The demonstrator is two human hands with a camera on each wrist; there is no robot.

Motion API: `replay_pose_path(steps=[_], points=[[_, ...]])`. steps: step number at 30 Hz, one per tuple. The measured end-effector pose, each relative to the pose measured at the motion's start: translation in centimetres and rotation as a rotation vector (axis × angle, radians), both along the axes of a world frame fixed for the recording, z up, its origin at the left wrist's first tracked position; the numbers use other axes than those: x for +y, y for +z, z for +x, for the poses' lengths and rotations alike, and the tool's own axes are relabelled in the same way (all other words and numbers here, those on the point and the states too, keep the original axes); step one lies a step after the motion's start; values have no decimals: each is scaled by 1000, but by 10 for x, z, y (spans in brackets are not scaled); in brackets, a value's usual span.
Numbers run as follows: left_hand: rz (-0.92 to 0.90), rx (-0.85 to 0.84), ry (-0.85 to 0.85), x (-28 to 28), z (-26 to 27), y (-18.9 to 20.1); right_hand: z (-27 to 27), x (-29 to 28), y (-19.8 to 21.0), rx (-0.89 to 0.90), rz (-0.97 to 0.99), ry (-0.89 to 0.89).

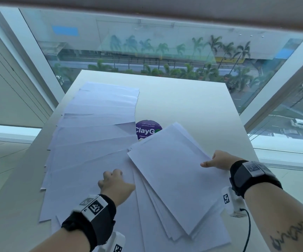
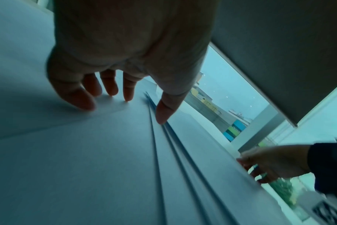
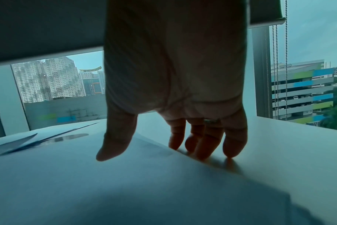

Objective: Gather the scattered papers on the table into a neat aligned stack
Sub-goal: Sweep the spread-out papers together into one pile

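White sheets [image 1: 96, 128] lie fanned in an overlapping row down the left half of the white table [image 1: 192, 99]. A partly gathered, slanted stack [image 1: 174, 171] lies over the near end of the fan, its lower sheets splayed out. My left hand [image 1: 114, 176] presses its fingertips [image 2: 127, 97] down on a fanned sheet [image 2: 87, 152] just left of the stack. My right hand [image 1: 210, 160] pinches the stack's right edge, thumb [image 3: 110, 149] on top of the stack [image 3: 106, 182] and fingers [image 3: 229, 146] at and under the edge. The left wrist view shows this right hand [image 2: 260, 166] gripping the paper edge.
A round purple "ClayGo" sticker [image 1: 147, 129] on the table is half covered by paper. Bare tabletop lies to the right and at the far end. Large windows [image 1: 147, 48] surround the table, and a bead chain [image 3: 275, 68] hangs at the right.
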State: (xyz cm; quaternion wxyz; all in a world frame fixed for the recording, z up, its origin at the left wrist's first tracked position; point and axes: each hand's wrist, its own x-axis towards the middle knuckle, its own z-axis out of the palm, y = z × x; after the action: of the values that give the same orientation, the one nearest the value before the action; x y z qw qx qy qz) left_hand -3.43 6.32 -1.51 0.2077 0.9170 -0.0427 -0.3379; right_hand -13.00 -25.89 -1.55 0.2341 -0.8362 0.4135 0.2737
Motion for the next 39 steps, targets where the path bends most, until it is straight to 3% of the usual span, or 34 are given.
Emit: replay_pose_path(steps=[3,6,11,15,20,24,30,35,39], points=[[-54,46,0,2,1,1,-11,14,4,-11,2,37],[-144,95,2,7,3,4,-21,20,6,-117,85,-119],[-308,149,54,20,3,6,-38,38,7,-127,334,-250],[-306,205,31,29,3,5,-48,52,6,-163,171,-249],[-313,289,-10,31,-7,9,-55,79,8,-186,367,-346],[-339,278,-28,31,-11,10,-66,93,8,-264,204,-433],[-370,281,-43,40,-14,6,-83,127,1,-233,365,-478],[-396,247,-47,42,-17,6,-93,139,-2,-316,138,-572],[-391,248,-30,43,-17,5,-93,160,-4,-324,381,-622]])
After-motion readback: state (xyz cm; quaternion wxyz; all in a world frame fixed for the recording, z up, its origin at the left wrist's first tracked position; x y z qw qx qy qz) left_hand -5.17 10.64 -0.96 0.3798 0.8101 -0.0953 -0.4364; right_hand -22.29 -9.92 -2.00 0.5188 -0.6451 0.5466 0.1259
